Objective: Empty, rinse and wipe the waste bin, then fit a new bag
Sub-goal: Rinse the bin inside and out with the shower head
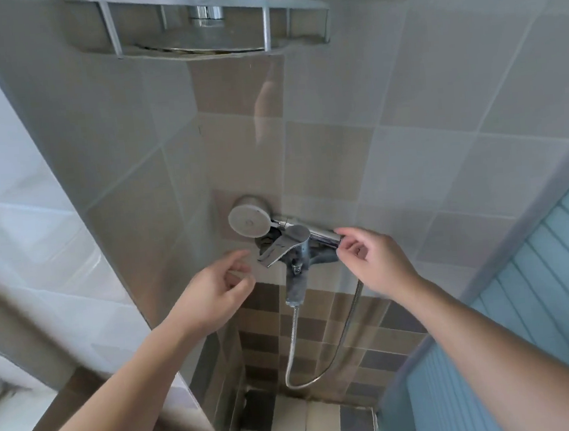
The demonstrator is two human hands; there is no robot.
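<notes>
A chrome shower mixer (296, 248) is fixed to the tiled wall, its lever (280, 246) pointing left. The hand shower (249, 222) lies across the top of the mixer, head to the left, handle to the right. My right hand (373, 259) pinches the end of that chrome handle (326, 236) between thumb and fingertips. My left hand (219, 288) hovers just left of the lever, fingers loosely curled and holding nothing. No waste bin or bag is in view.
A metal hose (296, 348) loops down from the mixer toward the mosaic floor (301, 423). A metal corner shelf (211, 25) hangs high on the wall. A pale blue slatted panel (531, 297) stands on the right, a tiled wall edge on the left.
</notes>
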